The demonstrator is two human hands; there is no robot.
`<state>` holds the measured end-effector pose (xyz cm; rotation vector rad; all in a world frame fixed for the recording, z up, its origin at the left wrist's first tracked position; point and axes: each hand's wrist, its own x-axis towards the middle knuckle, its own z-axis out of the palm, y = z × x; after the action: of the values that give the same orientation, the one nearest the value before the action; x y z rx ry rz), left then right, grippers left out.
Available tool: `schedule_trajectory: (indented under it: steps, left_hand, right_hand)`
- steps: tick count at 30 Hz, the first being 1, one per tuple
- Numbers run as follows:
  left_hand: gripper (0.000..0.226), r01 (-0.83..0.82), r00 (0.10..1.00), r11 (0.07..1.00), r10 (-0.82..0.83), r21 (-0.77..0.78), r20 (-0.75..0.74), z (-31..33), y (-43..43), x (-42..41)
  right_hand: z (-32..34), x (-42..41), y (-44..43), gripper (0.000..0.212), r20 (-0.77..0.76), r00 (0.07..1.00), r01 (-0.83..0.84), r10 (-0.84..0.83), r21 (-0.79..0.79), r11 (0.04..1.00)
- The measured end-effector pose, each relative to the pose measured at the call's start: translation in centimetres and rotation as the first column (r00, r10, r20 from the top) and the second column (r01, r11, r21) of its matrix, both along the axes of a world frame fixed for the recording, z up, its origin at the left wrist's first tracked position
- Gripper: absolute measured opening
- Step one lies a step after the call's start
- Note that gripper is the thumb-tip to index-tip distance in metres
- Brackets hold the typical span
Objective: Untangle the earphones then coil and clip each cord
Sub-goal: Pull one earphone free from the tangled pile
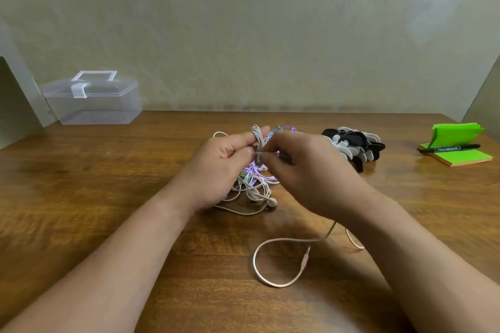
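Note:
A tangle of earphones in white, purple and light blue lies on the table's middle, partly hidden behind my hands. My left hand holds a white cord looped several times round its raised fingers, thumb pressing on it. My right hand pinches that same white cord just beside the left thumb. A pale pink cord trails from under my right wrist toward me and ends in a jack plug. A pile of black and white cord clips sits right of my hands.
A clear plastic box with a handle and latch stands at the back left. Green sticky notes with a black marker on them lie at the far right. A wall runs behind the wooden table.

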<state>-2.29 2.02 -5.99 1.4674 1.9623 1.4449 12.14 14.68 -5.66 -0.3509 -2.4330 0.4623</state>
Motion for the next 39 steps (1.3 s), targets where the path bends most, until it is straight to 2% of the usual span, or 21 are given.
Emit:
schedule_trajectory:
  steps: [3,6,9,12,13,15,17,20,22,26,29,34,39]
  left_hand:
    - [0.038,0.085,0.993,0.994,-0.090,-0.061,-0.074,0.5,-0.5,0.8]
    - [0.027,0.146,0.989,0.989,-0.144,-0.038,0.043,0.8,-0.7,0.9]
    - [0.022,0.239,0.964,0.966,-0.224,-0.099,0.142,0.9,-0.9,0.7]
    - [0.021,0.407,0.902,0.905,-0.377,-0.123,0.211,0.7,-1.5,0.2]
    - [0.022,0.453,0.869,0.887,-0.415,-0.094,0.269,0.8,-1.7,0.1]
    - [0.030,0.486,0.788,0.874,-0.440,0.003,0.431,1.2,-1.9,0.3]
    - [0.032,0.440,0.793,0.894,-0.433,0.090,0.429,1.3,-1.8,0.4]
    - [0.033,0.327,0.816,0.920,-0.390,0.216,0.426,0.8,-0.9,-0.2]
    - [0.033,0.215,0.850,0.943,-0.308,0.253,0.427,0.5,-0.5,-0.6]
    - [0.032,0.058,0.911,0.966,-0.154,0.253,0.382,0.9,-0.3,0.2]
    - [0.031,0.039,0.921,0.975,-0.120,0.219,0.370,1.3,-0.5,0.9]
    - [0.035,0.102,0.944,0.987,-0.134,0.122,0.301,0.6,-0.5,-0.8]
    - [0.032,0.097,0.945,0.983,-0.139,0.154,0.295,0.2,-0.2,-0.9]
  right_hand:
    - [0.8,0.6,0.7,0.006,-0.057,0.998,-0.022,0.016,-0.116,0.993]
    - [1.6,1.0,1.0,0.004,-0.099,0.985,-0.160,0.139,-0.257,0.953]
    - [2.3,1.5,1.5,0.009,-0.209,0.949,-0.309,0.235,-0.480,0.821]
    - [2.4,1.5,1.8,0.007,-0.289,0.917,-0.398,0.275,-0.625,0.672]
    - [2.3,1.4,1.9,0.002,-0.307,0.909,-0.416,0.281,-0.658,0.627]
    - [1.6,0.9,2.0,0.007,-0.317,0.902,-0.431,0.294,-0.715,0.550]
    - [0.6,0.3,1.9,0.012,-0.294,0.901,-0.422,0.318,-0.760,0.494]
    - [-0.5,-0.3,1.1,0.014,-0.197,0.923,-0.354,0.330,-0.770,0.531]
    - [-0.8,-0.7,0.4,0.019,-0.113,0.944,-0.293,0.309,-0.716,0.634]
    - [-0.6,-1.0,-0.4,0.024,0.006,0.972,-0.185,0.235,-0.600,0.778]
    - [-0.3,-0.9,-0.4,0.028,0.062,0.986,-0.113,0.156,-0.442,0.890]
    - [0.0,-0.5,-0.4,0.037,0.083,0.985,-0.096,0.151,-0.461,0.882]
    - [-0.1,-0.5,-0.4,0.039,0.068,0.984,-0.101,0.166,-0.556,0.825]
